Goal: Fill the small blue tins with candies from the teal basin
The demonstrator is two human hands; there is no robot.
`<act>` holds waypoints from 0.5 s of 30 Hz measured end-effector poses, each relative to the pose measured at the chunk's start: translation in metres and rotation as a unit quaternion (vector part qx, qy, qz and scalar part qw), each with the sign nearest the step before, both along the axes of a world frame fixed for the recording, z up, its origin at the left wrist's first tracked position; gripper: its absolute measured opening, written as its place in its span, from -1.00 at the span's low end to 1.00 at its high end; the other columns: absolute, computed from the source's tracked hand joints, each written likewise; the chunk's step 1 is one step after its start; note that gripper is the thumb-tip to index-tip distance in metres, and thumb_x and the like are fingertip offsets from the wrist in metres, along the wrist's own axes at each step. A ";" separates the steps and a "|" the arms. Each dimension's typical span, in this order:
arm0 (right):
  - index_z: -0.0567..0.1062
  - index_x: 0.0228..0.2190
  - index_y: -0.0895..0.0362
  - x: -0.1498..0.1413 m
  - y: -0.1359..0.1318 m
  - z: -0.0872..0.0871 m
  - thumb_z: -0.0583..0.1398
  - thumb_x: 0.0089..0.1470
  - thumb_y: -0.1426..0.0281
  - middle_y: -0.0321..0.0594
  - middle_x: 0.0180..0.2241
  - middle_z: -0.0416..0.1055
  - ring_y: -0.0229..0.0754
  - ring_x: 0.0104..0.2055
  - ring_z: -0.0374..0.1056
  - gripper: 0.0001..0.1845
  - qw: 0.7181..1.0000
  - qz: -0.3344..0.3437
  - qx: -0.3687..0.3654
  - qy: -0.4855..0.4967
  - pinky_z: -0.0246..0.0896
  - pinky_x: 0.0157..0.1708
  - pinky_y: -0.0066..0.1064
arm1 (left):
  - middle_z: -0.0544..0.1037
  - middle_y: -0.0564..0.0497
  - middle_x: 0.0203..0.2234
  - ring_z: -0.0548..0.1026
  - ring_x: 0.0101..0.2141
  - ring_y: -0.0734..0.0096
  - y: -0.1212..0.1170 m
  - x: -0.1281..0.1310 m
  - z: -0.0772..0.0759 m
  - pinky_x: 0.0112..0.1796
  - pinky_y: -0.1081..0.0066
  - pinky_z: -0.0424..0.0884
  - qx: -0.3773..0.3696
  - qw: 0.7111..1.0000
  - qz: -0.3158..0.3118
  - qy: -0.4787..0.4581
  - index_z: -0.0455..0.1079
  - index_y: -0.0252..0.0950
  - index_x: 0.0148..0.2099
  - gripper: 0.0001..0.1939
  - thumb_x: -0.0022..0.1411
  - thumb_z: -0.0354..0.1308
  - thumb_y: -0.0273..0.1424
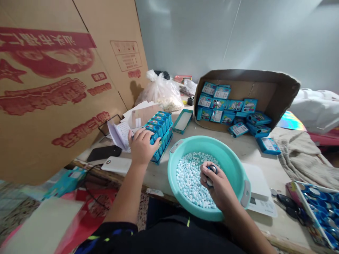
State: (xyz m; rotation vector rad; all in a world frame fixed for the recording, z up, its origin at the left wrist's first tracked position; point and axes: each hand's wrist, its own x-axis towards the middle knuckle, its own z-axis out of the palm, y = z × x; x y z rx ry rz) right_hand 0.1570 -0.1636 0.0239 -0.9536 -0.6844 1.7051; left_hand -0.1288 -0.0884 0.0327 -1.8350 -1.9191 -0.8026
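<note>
Left hand (141,145): bent loosely over blue containers (161,122), hold unclear
Right hand (217,183): closed around a small container (212,168) above pellets (186,176)
Bowl (233,158): on the desk (158,173), near the blue containers

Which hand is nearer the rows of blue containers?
Left. The left hand is right at the blue containers, fingers over their near end. The right hand is farther off, to their right, over the turquoise bowl.
</note>
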 end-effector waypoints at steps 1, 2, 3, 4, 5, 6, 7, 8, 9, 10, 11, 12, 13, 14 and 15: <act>0.46 -0.44 0.10 0.000 0.001 0.000 0.54 -0.16 0.09 -0.41 -0.59 0.20 -0.37 -0.54 0.06 -0.51 1.000 0.001 -0.002 -0.003 -0.07 -0.53 -0.48 | 0.66 -0.13 -0.04 0.48 0.19 -0.06 0.003 -0.002 0.000 0.37 -0.15 0.06 0.004 1.000 -0.011 -0.005 0.51 -0.17 -0.10 -0.85 0.40 0.22 -0.22; 0.45 -0.44 0.11 0.000 0.001 0.000 0.54 -0.16 0.09 -0.42 -0.60 0.19 -0.37 -0.55 0.05 -0.50 1.000 0.003 -0.004 -0.004 -0.08 -0.53 -0.48 | 0.67 -0.13 -0.06 0.52 0.15 -0.03 0.005 -0.004 0.000 0.33 -0.10 0.17 0.010 1.000 -0.021 -0.007 0.51 -0.18 -0.12 -0.86 0.39 0.24 -0.24; 0.45 -0.44 0.11 -0.001 0.002 -0.001 0.54 -0.17 0.08 -0.42 -0.60 0.19 -0.38 -0.55 0.04 -0.50 1.000 0.007 -0.007 -0.004 -0.09 -0.54 -0.48 | 0.68 -0.14 -0.09 0.56 0.10 -0.02 0.007 -0.005 0.000 0.27 -0.05 0.26 0.020 0.999 -0.028 -0.006 0.50 -0.19 -0.15 -0.87 0.37 0.26 -0.25; 0.45 -0.43 0.11 -0.001 0.003 -0.001 0.55 -0.17 0.09 -0.43 -0.60 0.18 -0.38 -0.56 0.03 -0.50 1.000 0.012 -0.009 -0.002 -0.10 -0.54 -0.48 | 0.69 -0.14 -0.12 0.59 0.05 -0.02 0.010 -0.007 -0.001 0.21 -0.02 0.33 0.034 0.999 -0.031 -0.003 0.50 -0.21 -0.17 -0.87 0.35 0.28 -0.26; 0.46 -0.42 0.11 -0.001 0.004 -0.002 0.55 -0.18 0.09 -0.44 -0.60 0.17 -0.38 -0.56 0.03 -0.49 1.000 0.016 -0.011 0.000 -0.11 -0.55 -0.49 | 0.69 -0.14 -0.16 0.61 0.00 -0.03 0.012 -0.008 -0.001 0.14 0.01 0.38 0.051 0.998 -0.035 0.000 0.49 -0.22 -0.20 -0.86 0.32 0.30 -0.27; 0.47 -0.40 0.11 -0.002 0.004 -0.002 0.55 -0.19 0.09 -0.44 -0.60 0.17 -0.39 -0.57 0.03 -0.49 1.000 0.021 -0.012 0.001 -0.12 -0.55 -0.49 | 0.69 -0.15 -0.20 0.62 -0.04 -0.03 0.014 -0.010 -0.003 0.08 0.02 0.42 0.069 0.997 -0.038 0.004 0.48 -0.23 -0.23 -0.85 0.30 0.32 -0.28; 0.48 -0.39 0.12 -0.002 0.005 -0.003 0.54 -0.20 0.09 -0.44 -0.59 0.17 -0.38 -0.57 0.04 -0.49 1.000 0.025 -0.010 -0.002 -0.13 -0.56 -0.48 | 0.69 -0.15 -0.23 0.63 -0.07 -0.04 0.015 -0.012 -0.004 0.03 0.03 0.44 0.085 0.995 -0.041 0.008 0.48 -0.24 -0.25 -0.84 0.28 0.33 -0.28; 0.48 -0.37 0.12 -0.003 0.005 -0.004 0.54 -0.19 0.08 -0.45 -0.59 0.17 -0.38 -0.57 0.04 -0.48 1.000 0.029 -0.006 -0.008 -0.13 -0.56 -0.48 | 0.68 -0.15 -0.26 0.63 -0.10 -0.05 0.017 -0.014 -0.005 0.00 0.03 0.45 0.097 0.994 -0.045 0.014 0.47 -0.25 -0.26 -0.84 0.27 0.34 -0.28; 0.49 -0.36 0.13 -0.003 0.005 -0.005 0.53 -0.18 0.08 -0.45 -0.59 0.17 -0.37 -0.57 0.04 -0.49 0.999 0.032 -0.001 -0.017 -0.12 -0.56 -0.48 | 0.67 -0.15 -0.27 0.63 -0.12 -0.06 0.018 -0.015 -0.006 -0.03 0.03 0.45 0.104 0.993 -0.050 0.021 0.47 -0.26 -0.25 -0.83 0.26 0.35 -0.28; 0.49 -0.34 0.13 -0.003 0.005 -0.006 0.51 -0.17 0.07 -0.45 -0.59 0.17 -0.37 -0.57 0.04 -0.49 0.999 0.037 0.006 -0.025 -0.12 -0.56 -0.47 | 0.67 -0.15 -0.28 0.63 -0.14 -0.07 0.019 -0.017 -0.007 -0.05 0.02 0.46 0.108 0.992 -0.056 0.029 0.47 -0.26 -0.25 -0.83 0.25 0.35 -0.29; 0.50 -0.32 0.13 -0.004 0.005 -0.008 0.49 -0.15 0.06 -0.46 -0.58 0.16 -0.36 -0.57 0.04 -0.49 0.998 0.042 0.016 -0.036 -0.11 -0.56 -0.46 | 0.66 -0.15 -0.28 0.63 -0.16 -0.08 0.019 -0.018 -0.007 -0.06 0.01 0.46 0.110 0.991 -0.063 0.037 0.48 -0.27 -0.24 -0.83 0.25 0.36 -0.30; 0.50 -0.30 0.13 -0.004 0.004 -0.009 0.46 -0.11 0.06 -0.46 -0.58 0.16 -0.35 -0.56 0.03 -0.51 0.997 0.050 0.026 -0.051 -0.10 -0.56 -0.45 | 0.66 -0.16 -0.27 0.63 -0.15 -0.09 0.018 -0.017 -0.007 -0.04 -0.01 0.45 0.116 0.990 -0.071 0.041 0.48 -0.28 -0.21 -0.84 0.26 0.35 -0.31; 0.50 -0.29 0.13 -0.004 0.003 -0.011 0.43 -0.07 0.06 -0.45 -0.57 0.17 -0.35 -0.56 0.04 -0.54 0.995 0.058 0.037 -0.073 -0.08 -0.55 -0.44 | 0.66 -0.18 -0.24 0.62 -0.13 -0.10 0.015 -0.015 -0.006 -0.01 -0.04 0.45 0.129 0.988 -0.080 0.038 0.49 -0.29 -0.18 -0.84 0.27 0.34 -0.32; 0.50 -0.27 0.12 -0.004 0.002 -0.012 0.40 -0.02 0.07 -0.43 -0.54 0.21 -0.34 -0.55 0.06 -0.57 0.991 0.066 0.052 -0.105 -0.05 -0.53 -0.43 | 0.66 -0.20 -0.20 0.62 -0.10 -0.10 0.012 -0.012 -0.005 0.04 -0.06 0.43 0.152 0.984 -0.089 0.027 0.49 -0.30 -0.14 -0.83 0.29 0.33 -0.33; 0.51 -0.27 0.12 -0.005 0.000 -0.014 0.36 0.02 0.08 -0.38 -0.50 0.28 -0.32 -0.52 0.11 -0.61 0.985 0.069 0.073 -0.143 0.01 -0.49 -0.42 | 0.66 -0.21 -0.17 0.61 -0.07 -0.09 0.006 -0.005 -0.003 0.07 -0.06 0.43 0.181 0.978 -0.100 0.009 0.50 -0.31 -0.10 -0.82 0.31 0.31 -0.33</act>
